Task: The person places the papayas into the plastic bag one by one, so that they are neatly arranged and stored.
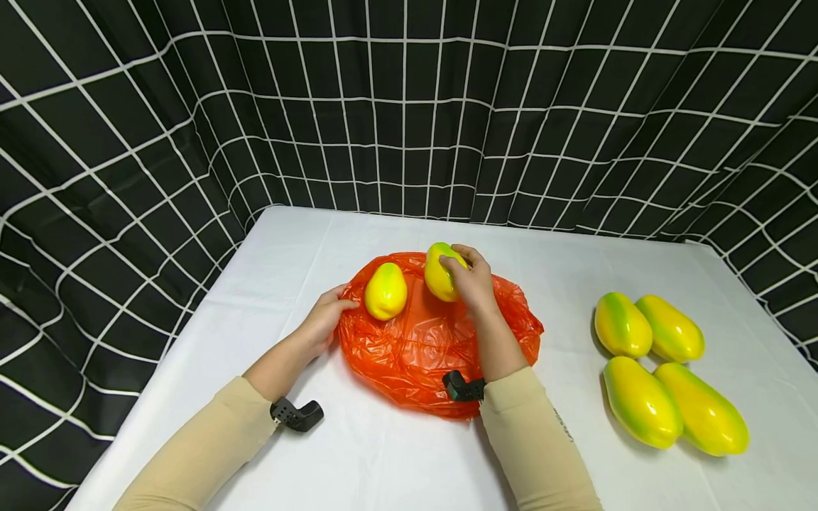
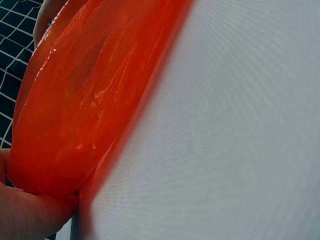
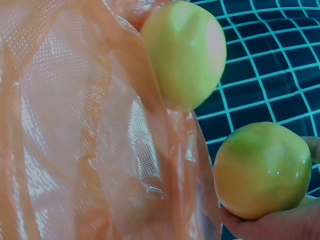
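Note:
A crumpled red plastic bag (image 1: 434, 348) lies on the white table. My left hand (image 1: 324, 319) pinches its left edge; thumb and fingertip close on the red film (image 2: 75, 125) in the left wrist view. A yellow-green papaya (image 1: 386, 292) rests at the bag's left part; whether it sits inside or on top, I cannot tell. My right hand (image 1: 471, 278) grips a second papaya (image 1: 439, 273) above the bag's far side. The right wrist view shows this held papaya (image 3: 262, 172) against the fingers, with the other papaya (image 3: 186, 55) beside the bag film.
Several more papayas (image 1: 642, 401) lie in a cluster on the right of the white tablecloth (image 1: 383, 461). Black curtains with a white grid (image 1: 383, 106) stand behind the table and along its sides. Each wrist carries a small black camera (image 1: 297, 415).

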